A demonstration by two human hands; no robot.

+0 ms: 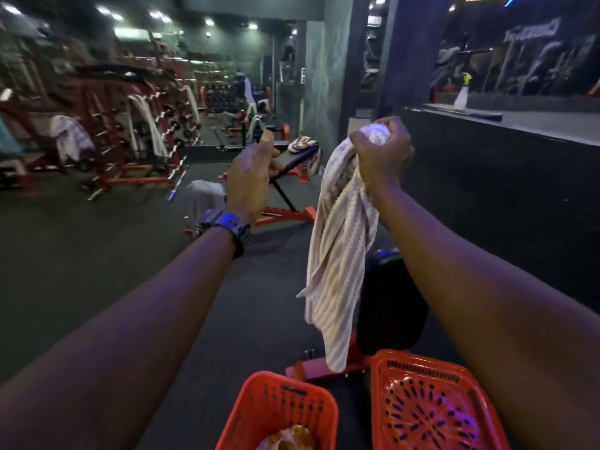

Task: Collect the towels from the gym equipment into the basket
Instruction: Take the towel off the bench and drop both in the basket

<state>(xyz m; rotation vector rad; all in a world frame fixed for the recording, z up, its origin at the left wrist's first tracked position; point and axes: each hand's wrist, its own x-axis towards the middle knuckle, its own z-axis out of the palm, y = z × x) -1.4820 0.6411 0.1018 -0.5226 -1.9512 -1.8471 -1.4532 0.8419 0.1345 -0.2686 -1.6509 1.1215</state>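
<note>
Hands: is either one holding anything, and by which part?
The right hand grips the striped towel by its bunched top end, the rest hanging down. The left hand holds nothing visible.

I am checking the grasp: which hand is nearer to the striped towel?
Right. The right hand grips the bunched top of the striped towel, which hangs below it. The left hand is raised apart, to the towel's left, not touching it.

Bare forearms, dark blue-faced wristwatch (pixel 227 227) on the left wrist.

A spray bottle (pixel 462 92) stands on the dark ledge (pixel 519 125).
</note>
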